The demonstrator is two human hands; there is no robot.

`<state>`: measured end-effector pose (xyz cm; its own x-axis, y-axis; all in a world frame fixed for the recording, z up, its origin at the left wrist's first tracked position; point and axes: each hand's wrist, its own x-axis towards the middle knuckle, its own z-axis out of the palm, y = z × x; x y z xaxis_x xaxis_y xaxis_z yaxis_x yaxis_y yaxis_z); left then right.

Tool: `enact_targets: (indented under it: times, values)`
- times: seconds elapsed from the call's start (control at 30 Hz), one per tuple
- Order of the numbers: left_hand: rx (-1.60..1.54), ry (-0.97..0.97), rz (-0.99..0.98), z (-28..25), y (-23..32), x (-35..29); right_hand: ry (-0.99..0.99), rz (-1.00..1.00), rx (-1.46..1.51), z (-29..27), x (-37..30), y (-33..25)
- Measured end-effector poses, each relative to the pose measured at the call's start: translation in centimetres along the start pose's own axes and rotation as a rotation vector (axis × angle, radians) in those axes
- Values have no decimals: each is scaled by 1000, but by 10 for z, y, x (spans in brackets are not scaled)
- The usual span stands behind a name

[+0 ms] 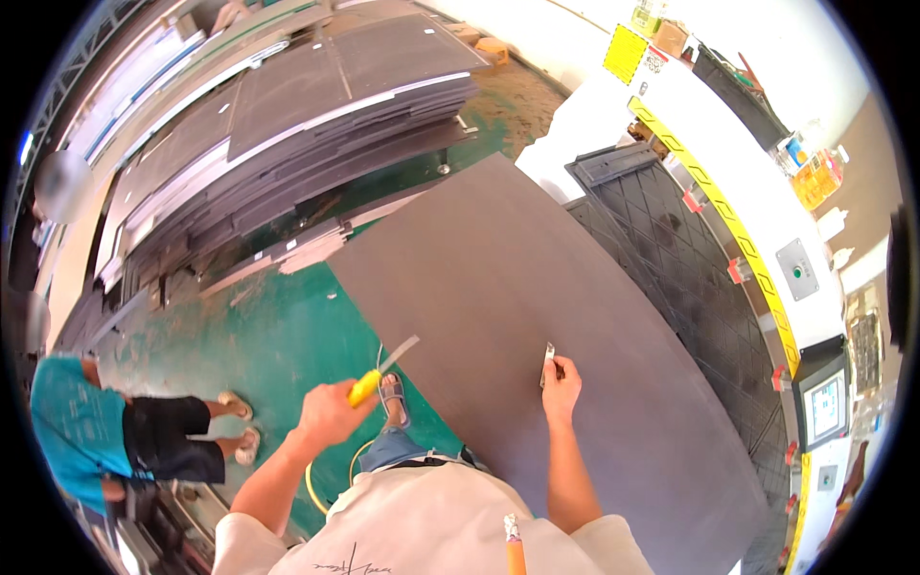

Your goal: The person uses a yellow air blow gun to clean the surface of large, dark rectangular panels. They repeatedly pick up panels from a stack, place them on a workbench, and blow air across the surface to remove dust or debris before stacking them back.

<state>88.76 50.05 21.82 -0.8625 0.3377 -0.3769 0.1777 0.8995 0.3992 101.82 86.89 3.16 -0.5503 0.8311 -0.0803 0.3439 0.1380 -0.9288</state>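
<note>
Far left: co-worker in teal shirt (69,407), on green floor (268,331). Upper left: stack of dark boards (355,96). Then in left hand (329,415): yellow-handled blade tool (365,388), wrapped in closed fist, blade angled up-right across left edge of dark sheet (508,268); contact unclear. Over sheet, in right hand (562,388): small metallic tool (549,353), pinched between thumb and fingers, tip pointing away; contact unclear. Beyond, right: white machine (714,129) with yellow strip, control screen (825,407).
</note>
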Motion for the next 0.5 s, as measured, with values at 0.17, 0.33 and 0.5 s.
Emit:
enact_targets:
  times: [0.17,0.33,0.5]
  values:
    - [12,92,-20,-77,-80,118,84,189,134,76,41,-26]
    - [163,-57,74,-139,-124,214,253,248,96,85,91,-29]
    - [309,-273,51,-171,-177,341,632,351,58,32,155,-6]
